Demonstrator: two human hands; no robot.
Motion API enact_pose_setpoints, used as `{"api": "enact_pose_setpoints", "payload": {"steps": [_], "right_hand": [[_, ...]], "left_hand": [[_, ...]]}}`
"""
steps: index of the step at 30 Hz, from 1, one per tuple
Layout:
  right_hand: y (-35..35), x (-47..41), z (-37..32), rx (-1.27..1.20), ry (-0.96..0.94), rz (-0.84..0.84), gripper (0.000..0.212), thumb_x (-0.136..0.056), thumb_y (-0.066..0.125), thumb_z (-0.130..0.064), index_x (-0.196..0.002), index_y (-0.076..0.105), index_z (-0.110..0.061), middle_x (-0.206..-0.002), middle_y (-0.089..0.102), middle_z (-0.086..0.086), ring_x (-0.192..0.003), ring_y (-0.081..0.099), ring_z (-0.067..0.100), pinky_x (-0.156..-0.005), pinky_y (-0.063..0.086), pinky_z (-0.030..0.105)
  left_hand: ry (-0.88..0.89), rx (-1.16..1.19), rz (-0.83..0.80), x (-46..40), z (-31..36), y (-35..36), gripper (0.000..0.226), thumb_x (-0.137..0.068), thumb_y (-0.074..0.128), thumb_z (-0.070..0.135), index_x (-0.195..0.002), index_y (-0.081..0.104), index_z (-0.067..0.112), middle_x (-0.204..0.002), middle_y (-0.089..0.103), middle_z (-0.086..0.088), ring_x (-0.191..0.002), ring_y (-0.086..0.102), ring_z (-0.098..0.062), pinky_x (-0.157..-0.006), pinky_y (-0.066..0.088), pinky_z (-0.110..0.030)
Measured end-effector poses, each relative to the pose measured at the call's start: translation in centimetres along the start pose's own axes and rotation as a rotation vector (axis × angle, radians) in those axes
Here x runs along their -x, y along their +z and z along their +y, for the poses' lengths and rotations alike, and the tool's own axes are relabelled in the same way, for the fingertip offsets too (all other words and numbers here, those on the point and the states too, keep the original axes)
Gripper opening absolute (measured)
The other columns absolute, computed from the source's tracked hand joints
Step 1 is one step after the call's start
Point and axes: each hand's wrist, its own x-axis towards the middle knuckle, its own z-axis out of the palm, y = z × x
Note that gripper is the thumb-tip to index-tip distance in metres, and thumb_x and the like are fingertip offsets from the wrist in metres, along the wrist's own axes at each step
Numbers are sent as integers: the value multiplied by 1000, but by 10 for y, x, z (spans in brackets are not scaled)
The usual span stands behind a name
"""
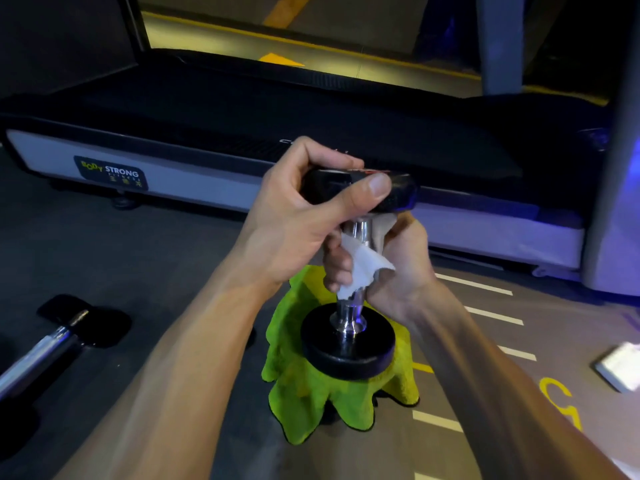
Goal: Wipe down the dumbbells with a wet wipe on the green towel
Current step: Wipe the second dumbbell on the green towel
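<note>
Across the upper frame runs a treadmill (242,188); at centre a dumbbell (348,341) stands on end on the towel (311,393). Left hand (301,216) grips its top head; right hand (391,268) wraps the wipe (363,265) round the handle. Twisting while sliding down should cover the whole bar.

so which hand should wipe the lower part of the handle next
The right hand: it already has the wet wipe wrapped round the chrome handle and can probably just slide down. The left hand grips the top head, steadying the dumbbell upright on the green towel.
</note>
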Motion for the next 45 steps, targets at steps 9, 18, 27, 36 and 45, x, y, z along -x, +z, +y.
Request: {"api": "enact_pose_setpoints", "payload": {"steps": [9, 18, 27, 36, 45], "right_hand": [[-18, 9, 36, 468, -170, 268, 51, -85, 42, -61, -81, 74, -21, -79, 70, 11, -69, 63, 31, -69, 51, 52], [-48, 54, 33, 1015, -112, -78, 31, -100, 56, -23, -131, 56, -21, -122, 70, -2, -117, 64, 16, -103, 50, 40], [-14, 100, 25, 1367, -206, 158, 45, -103, 31, -55, -100, 59, -21, -92, 62, -8, -76, 53, 6, -72, 44, 15], [3, 104, 61, 1796, -468, 84, 44, -84, 49, -39, -120, 71, -25, -124, 66, -11, -112, 62, 14, -89, 51, 32], [6, 101, 64, 1725, -563, 111, 38, -90, 44, -37, -118, 70, -36, -126, 69, -22, -111, 64, 8, -95, 39, 36]], "left_hand": [[57, -59, 92, -2, -8, -8, 44, -74, 85, 42, -103, 66, 15, -115, 77, -1, -106, 74, -16, -89, 60, -33], [44, -51, 151, -7, -13, -11, 43, -74, 85, 45, -102, 67, 17, -114, 77, -6, -106, 73, -23, -97, 59, -41], [28, -59, 183, -9, -14, -12, 37, -78, 87, 40, -99, 65, 19, -108, 78, -5, -94, 70, -10, -93, 57, -33], [47, -46, 109, -4, -6, -3, 44, -76, 92, 35, -102, 64, 13, -113, 77, -9, -98, 74, -14, -87, 59, -29], [58, -22, 102, -4, -6, -9, 38, -77, 92, 28, -98, 64, 13, -117, 75, -12, -97, 74, -10, -86, 57, -24]]}}
